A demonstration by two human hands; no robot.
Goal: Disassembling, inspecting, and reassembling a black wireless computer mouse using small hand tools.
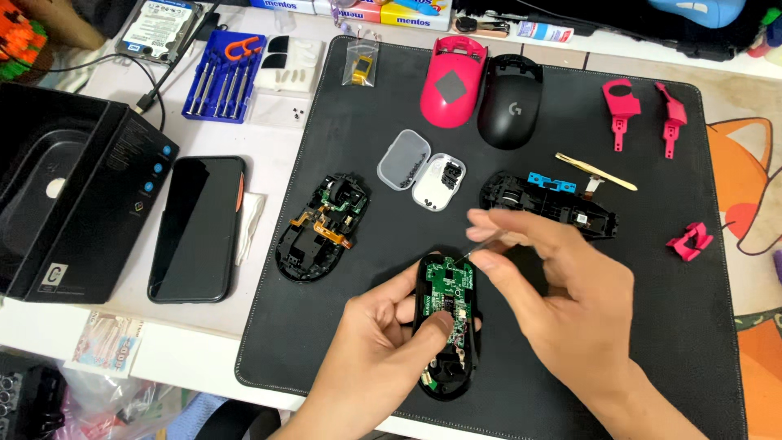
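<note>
An opened mouse base (445,326) with a green circuit board lies on the black mat (521,106), near its front edge. My left hand (376,342) grips the base from the left, thumb pressed on the board. My right hand (554,285) hovers over the board's far end, fingers pinched on a thin tool (481,244) whose tip meets the top of the board. A second black mouse shell (319,228) with orange flex cable lies to the left. A third black shell part (547,204) with a blue piece lies behind my right hand.
On the mat: small clear parts case (419,169), pink mouse cover (453,81), black mouse cover (510,102), tweezers (595,172), pink plastic pieces (643,110). Left of the mat: a phone (198,228), black box (69,195), blue screwdriver set (224,75), hard drive (157,29).
</note>
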